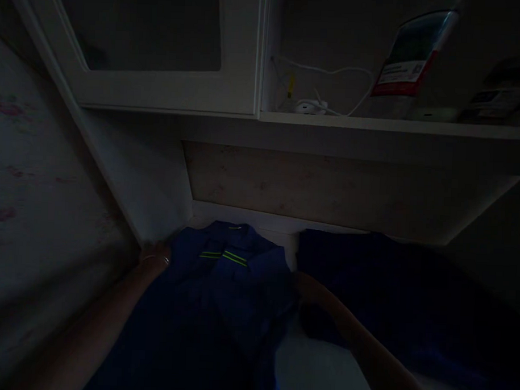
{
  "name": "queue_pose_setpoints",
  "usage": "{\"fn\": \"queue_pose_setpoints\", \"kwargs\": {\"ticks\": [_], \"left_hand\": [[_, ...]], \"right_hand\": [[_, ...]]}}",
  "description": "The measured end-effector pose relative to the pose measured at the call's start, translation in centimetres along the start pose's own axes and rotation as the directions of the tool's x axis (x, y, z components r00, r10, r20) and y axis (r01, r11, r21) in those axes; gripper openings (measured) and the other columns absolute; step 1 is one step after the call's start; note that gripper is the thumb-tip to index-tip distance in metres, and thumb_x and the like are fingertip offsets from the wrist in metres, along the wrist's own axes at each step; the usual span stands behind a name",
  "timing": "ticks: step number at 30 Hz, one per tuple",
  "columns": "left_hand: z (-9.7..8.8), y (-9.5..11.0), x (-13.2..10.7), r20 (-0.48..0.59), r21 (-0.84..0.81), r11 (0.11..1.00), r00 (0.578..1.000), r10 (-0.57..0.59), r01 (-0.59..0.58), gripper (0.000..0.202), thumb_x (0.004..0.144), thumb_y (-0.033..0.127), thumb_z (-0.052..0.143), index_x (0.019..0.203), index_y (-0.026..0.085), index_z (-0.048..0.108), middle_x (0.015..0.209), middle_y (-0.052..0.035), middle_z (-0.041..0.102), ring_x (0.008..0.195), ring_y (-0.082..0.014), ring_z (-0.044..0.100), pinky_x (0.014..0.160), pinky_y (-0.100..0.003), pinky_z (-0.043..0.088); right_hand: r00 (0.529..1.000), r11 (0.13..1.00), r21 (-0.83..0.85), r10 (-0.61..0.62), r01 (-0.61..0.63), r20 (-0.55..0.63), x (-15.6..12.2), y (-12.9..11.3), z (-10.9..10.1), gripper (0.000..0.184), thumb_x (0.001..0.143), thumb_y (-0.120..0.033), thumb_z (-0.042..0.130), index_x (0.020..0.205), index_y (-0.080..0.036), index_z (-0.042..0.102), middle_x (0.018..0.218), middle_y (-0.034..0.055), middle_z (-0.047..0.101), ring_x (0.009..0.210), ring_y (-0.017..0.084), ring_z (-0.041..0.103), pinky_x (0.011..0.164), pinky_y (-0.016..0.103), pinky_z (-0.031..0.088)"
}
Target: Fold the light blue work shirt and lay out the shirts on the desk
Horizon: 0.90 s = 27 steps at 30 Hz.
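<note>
The scene is very dark. A dark blue garment [222, 296] with yellow-green reflective stripes [227, 256] lies spread on a pale surface below me. My left hand [155, 258] rests at its upper left edge, with a thin band on the wrist; its fingers are lost in the dark against the cloth. My right hand [305, 287] reaches to the garment's right edge, its fingers tucked into or under the fabric. A second dark blue garment [388, 290] lies to the right.
A white cabinet door [162, 55] hangs above. An open shelf [373, 124] holds a white cable with a small device [308, 105] and a packet [414, 52]. A wooden back panel [328, 189] runs under it. Floral wallpaper [26, 170] covers the left wall.
</note>
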<state>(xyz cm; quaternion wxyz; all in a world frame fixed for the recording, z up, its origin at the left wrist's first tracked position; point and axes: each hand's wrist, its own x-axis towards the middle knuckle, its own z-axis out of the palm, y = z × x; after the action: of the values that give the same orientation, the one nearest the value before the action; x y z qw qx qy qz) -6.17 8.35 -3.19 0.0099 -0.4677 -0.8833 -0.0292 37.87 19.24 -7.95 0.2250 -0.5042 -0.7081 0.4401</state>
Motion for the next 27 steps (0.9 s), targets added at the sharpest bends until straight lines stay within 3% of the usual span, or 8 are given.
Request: {"fn": "queue_pose_setpoints", "kwargs": {"ticks": [3, 7, 12, 15, 18, 22, 24, 27], "left_hand": [[1.1, 1.9, -0.3, -0.025, 0.027, 0.996, 0.996, 0.083, -0.082, 0.041, 0.083, 0.019, 0.042, 0.118, 0.015, 0.063, 0.126, -0.0206, 0.060, 0.118, -0.0388, 0.055, 0.095, -0.057, 0.044], [4.0, 7.3, 0.9, -0.009, -0.023, 0.978, 0.979, 0.206, -0.206, 0.050, 0.093, 0.040, 0.031, 0.138, 0.026, 0.048, 0.149, -0.0093, 0.043, 0.133, -0.0285, 0.042, 0.109, -0.046, 0.034], [8.9, 10.6, 3.4, 0.144, -0.076, 0.995, 0.987, 0.074, -0.064, 0.068, 0.089, 0.063, 0.023, 0.147, 0.029, 0.037, 0.160, -0.0091, 0.026, 0.143, -0.0432, 0.023, 0.104, -0.073, 0.026], [11.3, 10.1, 4.9, 0.183, -0.100, 0.995, 0.982, 0.049, -0.031, 0.072, 0.087, 0.067, 0.018, 0.149, 0.033, 0.032, 0.162, -0.0044, 0.019, 0.145, -0.0428, 0.013, 0.104, -0.077, 0.018], [12.6, 9.4, 6.6, 0.155, -0.115, 0.991, 0.985, 0.081, -0.064, 0.073, 0.086, 0.069, 0.015, 0.150, 0.036, 0.029, 0.163, 0.0000, 0.014, 0.147, -0.0404, 0.008, 0.106, -0.078, 0.010], [13.2, 9.0, 9.0, 0.144, -0.125, 0.988, 0.984, 0.107, -0.089, 0.075, 0.085, 0.071, 0.015, 0.150, 0.036, 0.027, 0.163, -0.0007, 0.016, 0.147, -0.0411, 0.009, 0.104, -0.081, 0.006], [13.3, 9.1, 10.2, 0.140, -0.126, 0.987, 0.983, 0.116, -0.099, 0.075, 0.085, 0.070, 0.015, 0.150, 0.036, 0.027, 0.163, -0.0009, 0.015, 0.147, -0.0399, 0.009, 0.106, -0.078, 0.007], [13.2, 9.2, 11.8, 0.155, -0.123, 0.985, 0.978, 0.141, -0.122, 0.073, 0.086, 0.069, 0.018, 0.150, 0.036, 0.028, 0.163, 0.0006, 0.015, 0.147, -0.0380, 0.009, 0.109, -0.074, 0.010]], "right_hand": [[0.998, 0.985, -0.167, -0.049, 0.042, -0.036, -0.2, -1.5, 2.2, 0.050, 0.083, -0.031, 0.055, 0.129, -0.012, 0.056, 0.134, 0.0211, 0.053, 0.122, 0.035, 0.052, 0.103, 0.049, 0.038], [0.971, 0.844, -0.488, -0.239, 0.222, 0.027, -0.4, -4.1, 6.5, 0.060, 0.091, -0.046, 0.047, 0.142, -0.015, 0.044, 0.145, 0.0174, 0.043, 0.131, 0.033, 0.043, 0.106, 0.045, 0.036], [0.956, 0.721, -0.628, -0.210, 0.292, 0.203, 0.1, -4.1, 10.5, 0.055, 0.087, -0.047, 0.056, 0.136, -0.022, 0.051, 0.143, 0.0140, 0.048, 0.132, 0.034, 0.041, 0.109, 0.054, 0.026], [0.960, 0.777, -0.565, -0.200, 0.277, 0.196, 1.6, -2.9, 9.1, 0.032, 0.095, -0.032, 0.040, 0.113, -0.022, 0.065, 0.121, 0.0107, 0.065, 0.114, 0.026, 0.058, 0.100, 0.042, 0.038], [0.997, 0.958, -0.285, -0.037, 0.016, -0.068, 3.5, -1.0, 4.7, 0.037, 0.096, -0.035, 0.033, 0.107, -0.019, 0.064, 0.104, 0.0111, 0.070, 0.098, 0.024, 0.066, 0.085, 0.033, 0.047], [0.876, 0.959, 0.210, 0.262, -0.190, -0.404, 3.6, 2.2, -0.7, 0.057, 0.091, -0.041, 0.036, 0.137, -0.008, 0.042, 0.130, 0.0191, 0.059, 0.115, 0.027, 0.060, 0.089, 0.034, 0.050], [0.842, 0.979, 0.147, 0.197, -0.141, -0.502, 1.9, 2.9, -1.1, 0.065, 0.089, -0.046, 0.041, 0.143, -0.010, 0.036, 0.142, 0.0181, 0.049, 0.127, 0.029, 0.051, 0.099, 0.038, 0.047], [0.893, 0.987, -0.158, -0.089, 0.020, -0.440, -2.3, 1.8, 2.3, 0.057, 0.090, -0.049, 0.045, 0.138, -0.019, 0.047, 0.142, 0.0135, 0.050, 0.131, 0.030, 0.047, 0.108, 0.045, 0.040]]}}
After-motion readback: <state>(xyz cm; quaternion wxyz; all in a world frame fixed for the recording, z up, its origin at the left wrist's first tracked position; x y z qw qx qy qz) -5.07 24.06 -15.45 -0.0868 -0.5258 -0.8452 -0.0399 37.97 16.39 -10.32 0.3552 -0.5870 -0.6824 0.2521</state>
